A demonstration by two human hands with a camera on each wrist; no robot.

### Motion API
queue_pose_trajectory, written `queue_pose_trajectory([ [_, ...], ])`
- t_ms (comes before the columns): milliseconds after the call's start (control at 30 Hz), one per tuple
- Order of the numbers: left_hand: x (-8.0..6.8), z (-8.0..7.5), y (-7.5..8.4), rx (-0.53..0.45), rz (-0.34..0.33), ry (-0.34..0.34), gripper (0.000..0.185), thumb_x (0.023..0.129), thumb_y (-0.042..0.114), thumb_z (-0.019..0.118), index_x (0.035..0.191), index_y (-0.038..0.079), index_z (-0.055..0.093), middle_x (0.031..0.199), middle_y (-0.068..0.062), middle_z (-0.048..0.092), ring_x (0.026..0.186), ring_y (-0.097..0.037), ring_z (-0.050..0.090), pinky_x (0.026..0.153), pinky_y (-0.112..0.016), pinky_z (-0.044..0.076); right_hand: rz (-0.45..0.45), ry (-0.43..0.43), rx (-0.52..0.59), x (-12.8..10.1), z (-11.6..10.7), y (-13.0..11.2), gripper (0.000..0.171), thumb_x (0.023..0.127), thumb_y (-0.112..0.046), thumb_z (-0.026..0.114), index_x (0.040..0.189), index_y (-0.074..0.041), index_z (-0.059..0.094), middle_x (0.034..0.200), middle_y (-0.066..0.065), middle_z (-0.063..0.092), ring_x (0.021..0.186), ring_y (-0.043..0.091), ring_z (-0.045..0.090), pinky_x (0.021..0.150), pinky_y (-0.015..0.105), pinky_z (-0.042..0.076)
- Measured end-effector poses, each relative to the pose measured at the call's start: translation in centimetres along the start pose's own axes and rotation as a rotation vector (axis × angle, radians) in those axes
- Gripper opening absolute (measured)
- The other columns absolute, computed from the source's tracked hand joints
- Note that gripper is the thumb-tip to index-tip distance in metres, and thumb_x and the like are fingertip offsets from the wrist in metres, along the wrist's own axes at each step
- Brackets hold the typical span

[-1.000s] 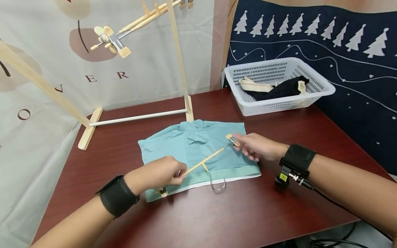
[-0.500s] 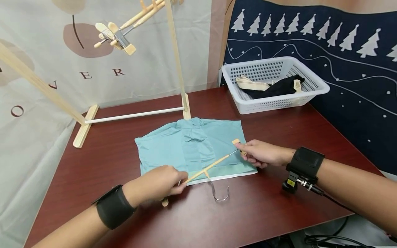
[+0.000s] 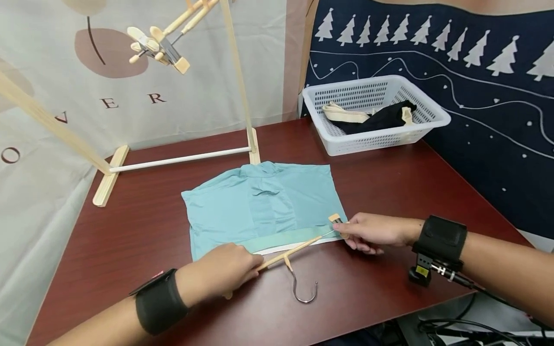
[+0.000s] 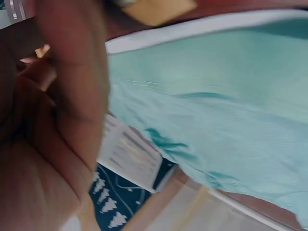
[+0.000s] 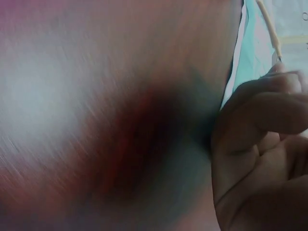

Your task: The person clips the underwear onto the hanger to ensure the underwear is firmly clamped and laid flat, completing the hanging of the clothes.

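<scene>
A teal pair of shorts (image 3: 259,206) lies flat on the dark red table (image 3: 389,192), waistband toward me. Across its waistband edge lies a wooden clip hanger (image 3: 294,250) with a metal hook (image 3: 303,290). My left hand (image 3: 229,271) grips the hanger's left end, its clip hidden under the fingers. My right hand (image 3: 368,230) pinches the clip (image 3: 336,220) at the hanger's right end, at the shorts' right corner. The left wrist view shows blurred teal fabric (image 4: 216,110) past my fingers (image 4: 72,72). The right wrist view is mostly blur, with curled fingers (image 5: 264,125) beside the fabric.
A white basket (image 3: 372,113) with dark and cream garments stands at the back right. A wooden drying rack (image 3: 182,158) stands at the back left, with another clip hanger (image 3: 160,45) hanging from it. The table's front edge is close to my arms.
Both hands have drawn the hanger toward me, from the middle of the shorts down to the waistband edge. The hook now lies on bare table.
</scene>
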State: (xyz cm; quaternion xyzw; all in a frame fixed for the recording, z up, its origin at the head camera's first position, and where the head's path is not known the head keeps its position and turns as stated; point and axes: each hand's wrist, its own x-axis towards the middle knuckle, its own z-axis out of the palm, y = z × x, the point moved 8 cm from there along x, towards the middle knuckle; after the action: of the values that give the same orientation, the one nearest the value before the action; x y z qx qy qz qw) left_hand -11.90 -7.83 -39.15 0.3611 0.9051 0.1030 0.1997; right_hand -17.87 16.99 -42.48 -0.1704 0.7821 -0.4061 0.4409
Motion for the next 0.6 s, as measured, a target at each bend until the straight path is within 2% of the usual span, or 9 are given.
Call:
queue_pose_trajectory([
  [100,1.0,-1.0,0.5,0.054,0.035,0.03,0.023,0.095,0.026,0.067,0.075,0.021,0.058,0.056,0.012,0.049,0.046,0.002,0.047,0.056,-0.021,0.043,0.012,0.004,0.044,-0.6,-0.2,0.3,0.068,0.104,-0.054,0.039,0.075,0.006,0.052,0.057,0.002,0.043,0.045,0.015,0.038,0.044,0.027,0.037],
  [167,2.2,-2.1,0.8,0.078,0.074,0.063,0.021,0.095,0.028,0.066,0.076,0.021,0.06,0.059,0.012,0.051,0.053,-0.001,0.048,0.056,-0.023,0.042,0.029,0.022,0.07,-0.8,-0.4,0.6,0.067,0.103,-0.056,0.039,0.074,0.003,0.051,0.058,0.001,0.043,0.046,0.015,0.037,0.045,0.028,0.037],
  [300,5.9,-4.4,1.1,0.111,0.128,0.147,0.014,0.1,0.028,0.06,0.089,0.02,0.065,0.079,0.007,0.059,0.065,-0.006,0.052,0.06,-0.025,0.045,0.036,0.039,0.102,-0.6,-0.1,1.0,0.064,0.102,-0.058,0.039,0.072,-0.003,0.05,0.059,0.001,0.043,0.047,0.016,0.038,0.046,0.028,0.037],
  [367,8.1,-4.8,1.4,0.132,0.145,0.166,0.011,0.101,0.026,0.059,0.101,0.019,0.067,0.093,0.003,0.062,0.07,-0.007,0.054,0.063,-0.027,0.048,0.022,0.025,0.114,-0.3,0.6,1.2,0.063,0.102,-0.058,0.039,0.072,-0.004,0.051,0.059,0.001,0.044,0.047,0.015,0.038,0.046,0.027,0.037],
  [467,11.7,-4.5,2.3,0.16,0.164,0.126,0.019,0.102,0.027,0.058,0.118,0.02,0.065,0.112,-0.002,0.061,0.076,-0.01,0.058,0.069,-0.03,0.051,0.01,0.005,0.135,-0.2,1.5,1.5,0.061,0.103,-0.055,0.039,0.072,-0.004,0.052,0.058,0.001,0.045,0.046,0.014,0.039,0.045,0.026,0.037],
  [600,16.0,-4.0,4.5,0.127,0.202,0.027,0.03,0.104,0.028,0.052,0.134,0.024,0.058,0.126,-0.005,0.055,0.083,-0.014,0.061,0.074,-0.029,0.051,0.016,0.011,0.169,-1.0,2.1,1.9,0.061,0.104,-0.053,0.04,0.075,-0.001,0.052,0.059,0.001,0.046,0.046,0.013,0.039,0.045,0.025,0.037],
])
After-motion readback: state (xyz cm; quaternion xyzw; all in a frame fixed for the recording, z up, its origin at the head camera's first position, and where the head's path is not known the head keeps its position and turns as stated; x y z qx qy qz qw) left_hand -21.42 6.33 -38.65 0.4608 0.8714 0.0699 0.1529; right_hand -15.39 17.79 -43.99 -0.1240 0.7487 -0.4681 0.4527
